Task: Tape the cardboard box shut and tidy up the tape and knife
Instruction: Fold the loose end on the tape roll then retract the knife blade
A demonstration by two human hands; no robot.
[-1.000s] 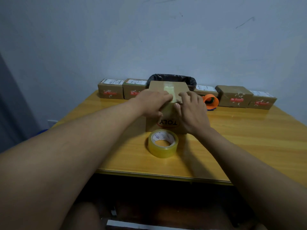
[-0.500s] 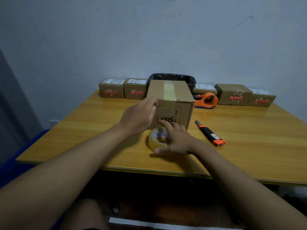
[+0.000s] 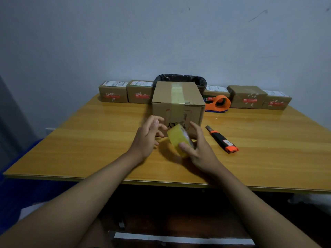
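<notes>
The cardboard box stands mid-table with a strip of yellowish tape running over its top and down its near face. In front of it my right hand holds the yellow tape roll lifted and tilted on edge, thumb on its rim. My left hand hovers just left of the roll, fingers loosely curled toward it and holding nothing. The black and orange utility knife lies on the table to the right of the roll.
An orange tape dispenser sits behind the box on the right. Several small labelled parcels line the table's far edge, with a black-lined bin behind the box. The wooden table ends just below my wrists.
Both hands left the box. My right hand picked the tape roll up off the table and tilted it on edge. My left hand moved from the box's side toward the roll.
</notes>
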